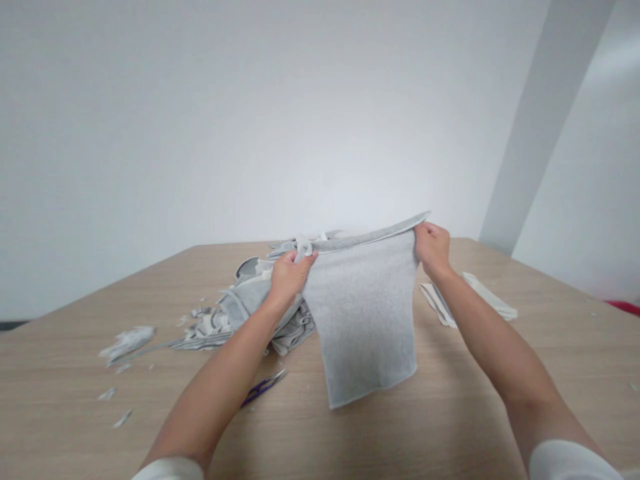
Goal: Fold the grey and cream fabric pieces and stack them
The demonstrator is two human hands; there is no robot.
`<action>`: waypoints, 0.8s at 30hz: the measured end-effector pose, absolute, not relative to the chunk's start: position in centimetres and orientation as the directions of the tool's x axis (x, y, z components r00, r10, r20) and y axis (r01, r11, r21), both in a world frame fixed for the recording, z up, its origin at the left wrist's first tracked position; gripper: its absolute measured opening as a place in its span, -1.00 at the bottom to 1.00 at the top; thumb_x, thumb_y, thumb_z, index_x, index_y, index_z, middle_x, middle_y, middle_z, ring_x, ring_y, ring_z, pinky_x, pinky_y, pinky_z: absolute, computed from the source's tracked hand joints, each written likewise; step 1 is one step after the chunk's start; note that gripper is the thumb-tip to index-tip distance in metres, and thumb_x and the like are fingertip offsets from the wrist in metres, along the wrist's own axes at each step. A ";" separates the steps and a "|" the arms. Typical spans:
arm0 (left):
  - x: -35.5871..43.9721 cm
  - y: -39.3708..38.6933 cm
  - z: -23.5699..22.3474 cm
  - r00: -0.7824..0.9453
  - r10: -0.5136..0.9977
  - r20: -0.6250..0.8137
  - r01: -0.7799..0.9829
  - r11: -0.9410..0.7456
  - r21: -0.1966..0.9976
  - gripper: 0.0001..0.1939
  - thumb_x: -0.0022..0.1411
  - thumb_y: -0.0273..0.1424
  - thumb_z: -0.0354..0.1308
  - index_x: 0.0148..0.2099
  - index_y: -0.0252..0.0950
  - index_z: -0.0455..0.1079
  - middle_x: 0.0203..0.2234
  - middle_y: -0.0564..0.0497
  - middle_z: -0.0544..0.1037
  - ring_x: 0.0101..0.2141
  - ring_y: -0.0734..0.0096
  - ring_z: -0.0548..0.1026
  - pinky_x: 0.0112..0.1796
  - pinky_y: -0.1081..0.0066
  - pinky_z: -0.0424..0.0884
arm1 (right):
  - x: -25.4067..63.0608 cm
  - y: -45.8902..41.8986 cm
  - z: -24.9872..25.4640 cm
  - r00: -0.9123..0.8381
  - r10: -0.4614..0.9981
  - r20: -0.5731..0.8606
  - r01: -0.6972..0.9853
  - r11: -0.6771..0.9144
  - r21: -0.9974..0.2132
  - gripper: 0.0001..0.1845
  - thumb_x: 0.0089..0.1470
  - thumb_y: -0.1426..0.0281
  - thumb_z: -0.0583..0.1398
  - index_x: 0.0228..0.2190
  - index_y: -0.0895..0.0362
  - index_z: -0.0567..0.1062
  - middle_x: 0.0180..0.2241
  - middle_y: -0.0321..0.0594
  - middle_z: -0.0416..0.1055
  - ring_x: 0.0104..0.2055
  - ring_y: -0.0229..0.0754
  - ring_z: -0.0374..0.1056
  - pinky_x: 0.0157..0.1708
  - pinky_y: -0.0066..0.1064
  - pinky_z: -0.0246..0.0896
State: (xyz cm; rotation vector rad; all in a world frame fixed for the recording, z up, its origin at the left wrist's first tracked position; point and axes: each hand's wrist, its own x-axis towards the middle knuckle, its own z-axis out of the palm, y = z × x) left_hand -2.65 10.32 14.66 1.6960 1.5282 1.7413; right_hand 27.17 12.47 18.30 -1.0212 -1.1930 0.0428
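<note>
A light grey towel (pixel 365 313) hangs in front of me, held up by its top edge above the wooden table (pixel 450 413). My left hand (pixel 289 275) is closed on the towel's top left corner, where a small white tag sticks up. My right hand (pixel 433 248) is closed on the top right corner. The towel's lower edge rests on or just above the tabletop. Behind my left hand lies a heap of grey towels (pixel 260 307).
Purple-handled scissors (pixel 263 387) lie on the table under my left forearm. Scraps of grey cloth (pixel 127 342) are scattered to the left. Folded white cloth pieces (pixel 480 293) lie at the right, beyond my right arm. A white wall stands behind the table.
</note>
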 end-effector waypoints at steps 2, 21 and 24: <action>-2.6 10.5 14.1 -0.294 0.758 0.582 0.475 -0.412 0.777 -0.57 0.02 -0.03 0.14 -0.49 -0.34 0.33 -0.65 0.14 0.22 -0.59 0.56 0.14 -0.59 0.53 -0.01 | 27.2 12.5 18.1 0.425 0.505 0.751 0.485 0.573 -0.660 -0.57 0.03 0.16 0.04 -0.71 0.09 0.08 -0.68 -0.40 -0.13 -0.59 -0.35 -0.14 -0.63 -0.45 -0.29; -3.2 14.9 6.6 -0.099 0.905 0.413 0.533 -0.302 0.790 -0.58 0.10 -0.06 -0.03 -0.61 -0.26 0.17 -0.69 0.09 0.22 -0.56 0.40 0.22 -0.54 0.47 0.01 | 28.0 17.4 8.5 0.264 0.705 0.658 0.573 0.434 -0.695 -0.62 0.00 0.17 0.03 -0.70 0.12 0.19 -0.70 -0.43 0.03 -0.57 -0.33 -0.03 -0.57 -0.47 -0.25; -3.3 15.5 6.3 -0.087 0.917 0.390 0.523 -0.291 0.801 -0.62 0.10 -0.12 -0.01 -0.60 -0.28 0.23 -0.68 0.07 0.29 -0.56 0.38 0.26 -0.54 0.46 0.05 | 28.1 18.3 7.7 0.249 0.731 0.635 0.579 0.413 -0.703 -0.62 -0.02 0.17 0.04 -0.71 0.11 0.18 -0.72 -0.44 0.02 -0.57 -0.32 -0.04 -0.56 -0.47 -0.25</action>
